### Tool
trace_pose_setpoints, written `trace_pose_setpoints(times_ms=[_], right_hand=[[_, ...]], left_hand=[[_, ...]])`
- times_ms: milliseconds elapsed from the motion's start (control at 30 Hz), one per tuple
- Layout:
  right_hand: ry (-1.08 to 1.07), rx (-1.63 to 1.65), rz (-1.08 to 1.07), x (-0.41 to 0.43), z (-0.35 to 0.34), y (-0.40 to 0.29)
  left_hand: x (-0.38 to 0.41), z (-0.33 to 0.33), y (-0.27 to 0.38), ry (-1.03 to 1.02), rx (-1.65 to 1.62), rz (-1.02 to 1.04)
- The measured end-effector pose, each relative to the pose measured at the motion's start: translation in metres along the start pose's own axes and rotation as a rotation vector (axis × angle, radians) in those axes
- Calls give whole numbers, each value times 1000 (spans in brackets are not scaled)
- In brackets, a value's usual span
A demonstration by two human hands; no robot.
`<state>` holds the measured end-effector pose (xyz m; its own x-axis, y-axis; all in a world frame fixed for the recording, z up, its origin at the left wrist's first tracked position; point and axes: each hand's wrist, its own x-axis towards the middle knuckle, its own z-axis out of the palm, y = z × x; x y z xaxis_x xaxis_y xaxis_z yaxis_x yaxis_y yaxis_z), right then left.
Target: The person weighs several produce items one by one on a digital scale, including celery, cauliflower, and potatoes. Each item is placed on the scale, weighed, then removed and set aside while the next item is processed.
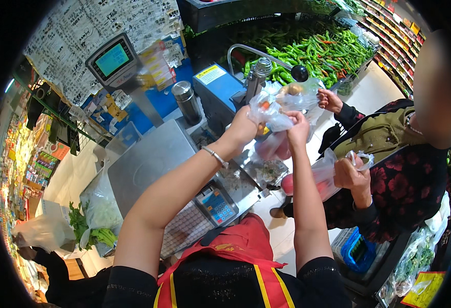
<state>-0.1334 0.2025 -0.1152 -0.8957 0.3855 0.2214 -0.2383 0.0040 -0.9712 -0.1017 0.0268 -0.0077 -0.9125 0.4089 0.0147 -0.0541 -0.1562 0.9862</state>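
In front of me, my left hand point(244, 125) and my right hand point(297, 129) both grip the gathered top of a clear plastic bag point(269, 115). Pinkish-red produce point(272, 147), blurred by the plastic, hangs below and between my hands. Just beyond them is a blue bench machine point(219, 86) with a metal lever ending in a black ball knob point(299, 73). Another clear bag with yellowish-brown produce point(295, 89) lies beside it, near another person's hand point(330, 101). That person's other hand point(352, 173) holds a bag of red produce point(317, 181).
A weighing scale's steel platform point(152, 163) lies left, with a keypad point(215, 208) and a display point(114, 61). A steel flask point(187, 102) stands behind. Green peppers point(321, 54) fill a far bin. Bagged greens point(102, 219) sit at left, near another person's sleeve point(52, 265).
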Motion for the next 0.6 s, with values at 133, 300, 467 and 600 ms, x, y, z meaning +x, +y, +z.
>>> trace_pose_setpoints(times_ms=[133,300,467,600], right_hand=[[-46,-382,-215,15,26,22],[-274,-186,-144,-7,17,14],[192,-135,-414,46,-1,-94],[-4,-974,-549,65,47,-166]], left_hand=[[13,-12,-5,30,-95,29],[-24,-54,-29,163,-346,57],[-66,-40,-79,246,-540,1],[-63,-42,-72,236,-472,-13]])
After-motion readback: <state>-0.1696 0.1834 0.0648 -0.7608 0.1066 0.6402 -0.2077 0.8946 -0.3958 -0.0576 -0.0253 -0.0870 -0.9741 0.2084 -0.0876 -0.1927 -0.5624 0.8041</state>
